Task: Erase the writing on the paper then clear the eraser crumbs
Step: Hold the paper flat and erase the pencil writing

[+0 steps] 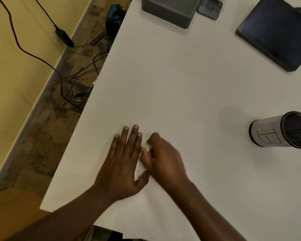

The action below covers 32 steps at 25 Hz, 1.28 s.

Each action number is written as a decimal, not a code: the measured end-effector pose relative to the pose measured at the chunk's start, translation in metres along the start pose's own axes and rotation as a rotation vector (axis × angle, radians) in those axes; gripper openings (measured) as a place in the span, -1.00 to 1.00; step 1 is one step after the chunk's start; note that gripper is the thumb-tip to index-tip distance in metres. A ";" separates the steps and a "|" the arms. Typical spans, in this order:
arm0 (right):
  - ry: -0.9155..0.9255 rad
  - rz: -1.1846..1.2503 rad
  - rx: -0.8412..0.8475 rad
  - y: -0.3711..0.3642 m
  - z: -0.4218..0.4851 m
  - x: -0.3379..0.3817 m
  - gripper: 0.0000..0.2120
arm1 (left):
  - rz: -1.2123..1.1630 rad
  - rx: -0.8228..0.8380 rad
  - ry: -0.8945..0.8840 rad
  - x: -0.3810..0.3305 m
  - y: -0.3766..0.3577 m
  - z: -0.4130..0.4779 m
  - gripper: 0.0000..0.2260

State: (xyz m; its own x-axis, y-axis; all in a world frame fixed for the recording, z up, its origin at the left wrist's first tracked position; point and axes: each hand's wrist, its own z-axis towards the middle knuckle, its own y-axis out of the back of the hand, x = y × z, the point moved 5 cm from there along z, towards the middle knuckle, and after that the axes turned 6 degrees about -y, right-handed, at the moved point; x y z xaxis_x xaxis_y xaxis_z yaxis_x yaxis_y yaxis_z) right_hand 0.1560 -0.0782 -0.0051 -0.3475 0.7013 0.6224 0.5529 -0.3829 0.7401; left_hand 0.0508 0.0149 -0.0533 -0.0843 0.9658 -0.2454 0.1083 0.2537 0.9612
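Eraser (146, 147) — blurred, half-hidden in right hand (163, 159).

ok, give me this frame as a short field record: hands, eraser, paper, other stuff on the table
left hand: flat, fingers spread, pressing on the white sheet of paper
right hand: blurred, pinching a small white eraser
writing: none legible
crumbs: cannot tell
white table: black mesh cup with paper label "B" on its side, dark tablet, grey ribbed box
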 end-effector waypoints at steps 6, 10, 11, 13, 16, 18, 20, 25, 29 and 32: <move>-0.179 0.060 -0.159 0.025 0.003 -0.039 -0.82 | 0.025 0.018 0.016 0.000 0.000 0.001 -0.12; -0.139 0.025 -0.104 0.015 -0.014 -0.033 -0.81 | 0.031 0.017 0.011 0.000 0.000 0.001 -0.12; -0.214 0.029 -0.177 0.028 -0.005 -0.051 -0.80 | 0.033 0.018 0.011 -0.001 0.000 0.000 -0.11; -0.281 0.056 -0.250 0.042 0.004 -0.061 -0.80 | 0.032 0.018 0.015 0.000 0.000 0.000 -0.11; -0.114 0.049 -0.105 0.015 -0.013 -0.027 -0.81 | 0.036 0.018 0.012 0.000 0.000 0.000 -0.12; -0.136 0.044 -0.107 0.019 -0.011 -0.035 -0.81 | 0.039 0.014 0.010 -0.001 0.000 0.001 -0.12; -0.240 0.075 -0.208 0.040 0.004 -0.060 -0.81 | 0.037 0.014 0.014 0.000 0.000 0.001 -0.11; -0.018 0.029 -0.024 0.013 -0.004 -0.016 -0.85 | 0.031 0.008 0.013 -0.001 0.000 0.001 -0.12; -0.152 0.054 -0.159 0.036 0.023 -0.041 -0.85 | 0.030 0.013 0.018 0.000 -0.001 0.002 -0.11; -0.015 0.037 -0.057 0.014 0.005 -0.013 -0.85 | 0.013 0.006 0.013 0.000 0.000 0.000 -0.12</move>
State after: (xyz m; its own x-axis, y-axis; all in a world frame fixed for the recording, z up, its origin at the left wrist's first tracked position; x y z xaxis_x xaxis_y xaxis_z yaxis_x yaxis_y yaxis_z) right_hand 0.1719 -0.0899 -0.0046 -0.3157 0.6951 0.6458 0.5211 -0.4418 0.7303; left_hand 0.0513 0.0150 -0.0532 -0.0960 0.9682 -0.2312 0.1156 0.2415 0.9635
